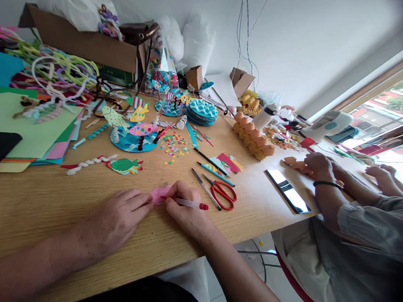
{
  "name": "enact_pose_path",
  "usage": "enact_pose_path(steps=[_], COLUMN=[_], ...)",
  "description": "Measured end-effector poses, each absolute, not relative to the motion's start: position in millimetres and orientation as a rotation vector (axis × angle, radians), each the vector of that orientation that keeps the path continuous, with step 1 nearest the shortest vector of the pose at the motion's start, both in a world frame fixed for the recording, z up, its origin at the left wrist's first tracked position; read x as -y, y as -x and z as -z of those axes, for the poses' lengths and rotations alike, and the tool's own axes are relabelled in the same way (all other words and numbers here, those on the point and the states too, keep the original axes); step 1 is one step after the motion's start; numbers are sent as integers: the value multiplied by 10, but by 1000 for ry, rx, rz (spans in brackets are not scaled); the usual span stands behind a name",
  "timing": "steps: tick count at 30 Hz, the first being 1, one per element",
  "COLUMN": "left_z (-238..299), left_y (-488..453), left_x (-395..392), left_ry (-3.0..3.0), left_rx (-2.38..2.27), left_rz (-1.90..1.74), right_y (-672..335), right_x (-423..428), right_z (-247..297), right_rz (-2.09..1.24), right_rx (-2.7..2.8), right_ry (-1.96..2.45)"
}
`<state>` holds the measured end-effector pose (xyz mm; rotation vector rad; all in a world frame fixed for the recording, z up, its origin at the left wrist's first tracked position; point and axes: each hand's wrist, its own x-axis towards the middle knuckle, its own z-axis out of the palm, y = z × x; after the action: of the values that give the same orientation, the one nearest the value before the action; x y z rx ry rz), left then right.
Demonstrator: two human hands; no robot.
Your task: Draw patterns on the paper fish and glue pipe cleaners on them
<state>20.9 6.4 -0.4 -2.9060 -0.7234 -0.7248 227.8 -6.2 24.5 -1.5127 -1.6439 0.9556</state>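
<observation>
A small pink paper fish (158,195) with a dotted pattern lies on the wooden table in front of me. My left hand (122,212) pins its left end, fingers pressed together at the edge. A red pen (189,204) is gripped in my right hand (187,209), its tip against the fish's right part. To the right of that hand lie red-handled scissors (222,192), a grey pen (206,188) and a blue pencil (217,174). Above my left hand rests a green paper fish (124,166), joined to a twisted white and red pipe cleaner (89,164).
Paper fish stand on a blue wavy base (134,140) near confetti dots (174,146). Coloured paper sheets (30,133) and pipe cleaners (63,71) fill the left. An orange egg carton (253,138) and a phone (287,190) lie right, beside a co-worker's hands (318,166).
</observation>
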Motion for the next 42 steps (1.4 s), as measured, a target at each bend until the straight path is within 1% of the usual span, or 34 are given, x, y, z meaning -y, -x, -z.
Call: enact_pose_path(steps=[5,9,22,35,42], left_z=[4,-16,47,73,2], left_y=[-200,-214,-181,-170,-198], left_x=[-60,-57,-80,-80,-66], left_ry=[2951,2896,2944,2982,2913], left_rx=[710,716,723,755,724], left_rz=[678,727,708,673,679], right_y=[-2277,-2274,-2246,-2282,-2259], right_x=[55,55,45,51,43], right_z=[-209,-210,-286,-214,-236], right_rz=[-985,-986,-939,-997,-931], right_rx=[1602,1618,1629,1573,1646], right_ry=[1502,1515,1601,1489,1533])
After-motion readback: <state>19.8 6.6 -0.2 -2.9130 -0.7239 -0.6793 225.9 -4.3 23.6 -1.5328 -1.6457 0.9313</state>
